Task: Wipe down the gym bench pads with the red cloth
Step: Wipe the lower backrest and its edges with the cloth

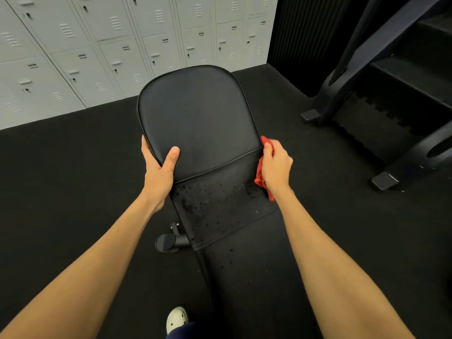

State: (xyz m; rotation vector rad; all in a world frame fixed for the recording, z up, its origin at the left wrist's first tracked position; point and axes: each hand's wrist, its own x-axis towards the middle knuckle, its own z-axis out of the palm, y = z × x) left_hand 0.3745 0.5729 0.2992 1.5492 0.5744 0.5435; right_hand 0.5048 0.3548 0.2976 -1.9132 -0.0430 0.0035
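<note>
Forearms come in from both near corners, bare. White shoe (pixel 176 319) at the near edge, just left of the bench.

Left hand (pixel 158 173): clamped on the left edge of the far pad (pixel 198 113), thumb (pixel 172 157) flat on top, fingers wrapped under and out of sight. Firm hold.

Right hand (pixel 276 167): fingers curled round the red cloth (pixel 259 178), pressing it against the pad's right edge, right at the piped seam. Cloth is bunched; bits of it stick out past the fingertips on the far side and below the wrist on the near side.

Far pad is black, smooth, rounded at its far end, and looks dry. Textured strip (pixel 220 211) just near of the seam is speckled with droplets (pixel 203 201). A few more drops sit on the near pad (pixel 244 285).

Black round-ended peg (pixel 166 242) sticks out on the left under the strip.

Surroundings: black floor (pixel 61 182), grey lockers (pixel 97 45) far left, dark machine frame (pixel 347 69) far right with a capped foot (pixel 384 181) on the floor, well apart from the bench.
</note>
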